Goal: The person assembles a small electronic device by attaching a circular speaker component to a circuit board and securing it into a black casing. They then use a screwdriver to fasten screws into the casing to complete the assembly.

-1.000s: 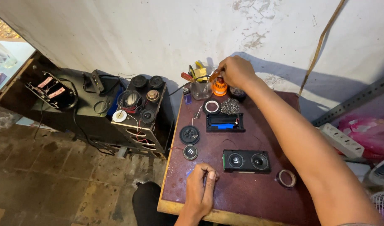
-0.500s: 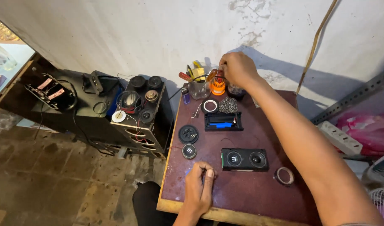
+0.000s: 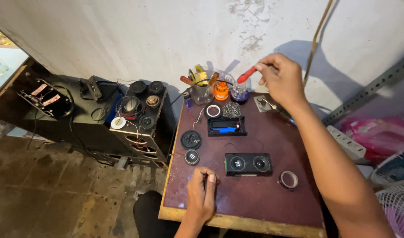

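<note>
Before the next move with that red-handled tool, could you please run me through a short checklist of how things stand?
1. Right hand grips the red-handled tool: ok.
2. Tool lifted above the jar of tools: ok.
3. Tool tip visible: cannot tell, hidden by the hand.
4. Left hand rests on the table, pinching something small: ok.
5. Black twin-speaker unit lies flat, apart from both hands: ok.

A makeshift electronics repair workshop: small speaker parts (image 3: 248,164) on the worn tabletop (image 3: 272,198), screwdrivers in a jar (image 3: 202,92) at twelve o'clock, gutted speaker cabinets (image 3: 138,117) at nine.
</note>
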